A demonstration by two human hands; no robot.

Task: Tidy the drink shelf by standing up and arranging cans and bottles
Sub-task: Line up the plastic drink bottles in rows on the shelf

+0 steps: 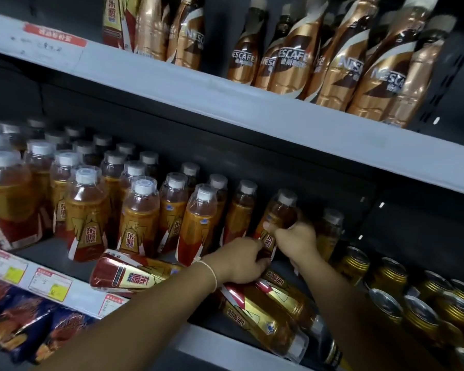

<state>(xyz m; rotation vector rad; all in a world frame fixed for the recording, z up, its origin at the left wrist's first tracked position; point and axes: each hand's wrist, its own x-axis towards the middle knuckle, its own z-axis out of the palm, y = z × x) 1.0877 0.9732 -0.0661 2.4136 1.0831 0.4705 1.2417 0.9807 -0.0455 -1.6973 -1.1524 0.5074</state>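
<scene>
Both forearms reach to the shelf edge (225,344). Behind it, the right hand (296,241) is clamped on a tilted bottle (277,218) while the left hand (241,261) holds its base. I would straighten it slowly, clear of the fallen bottles (265,317) lying along that edge.

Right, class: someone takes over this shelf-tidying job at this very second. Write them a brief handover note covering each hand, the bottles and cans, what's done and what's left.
Right hand: grips the upper body of an upright energy-drink bottle on the middle shelf.
Left hand: holds the same bottle's base.
Done: rows of standing bottles at left; gold cans upright at right.
Left: one fallen bottle lies by the shelf edge, two more fallen bottles lie under the arms. Stand these, then straighten the rows.
</scene>
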